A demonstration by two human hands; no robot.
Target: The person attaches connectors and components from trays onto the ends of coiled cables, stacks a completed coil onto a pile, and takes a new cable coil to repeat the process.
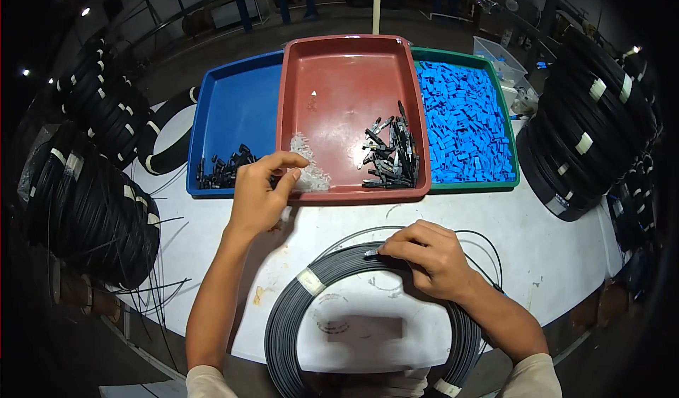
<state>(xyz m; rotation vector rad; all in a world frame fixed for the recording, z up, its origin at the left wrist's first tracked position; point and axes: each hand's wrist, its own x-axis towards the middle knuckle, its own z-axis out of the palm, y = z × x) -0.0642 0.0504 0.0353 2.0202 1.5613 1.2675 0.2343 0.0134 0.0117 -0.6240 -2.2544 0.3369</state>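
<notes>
My left hand (pixel 262 189) is at the near left corner of the red tray (pixel 339 80). Its thumb and forefinger curl together beside a heap of small clear plastic pieces (pixel 311 177); whatever lies between the fingertips is too small to make out. Over the far side of a coil of thin black cable (pixel 283 320), my right hand (pixel 431 256) pinches a small connector (pixel 371 253), whose light tip sticks out to the left. Black connector parts (pixel 392 154) lie in the red tray's right side. The coil, bound with pale tape, rests on the white table (pixel 537 278).
A blue tray (pixel 244 94) with small black parts stands left of the red one. On the right, a green tray (pixel 506 184) holds many blue clips (pixel 467 122). Stacked black cable coils flank the table at left (pixel 92 207) and right (pixel 587 115). Loose cable ends stick out at left.
</notes>
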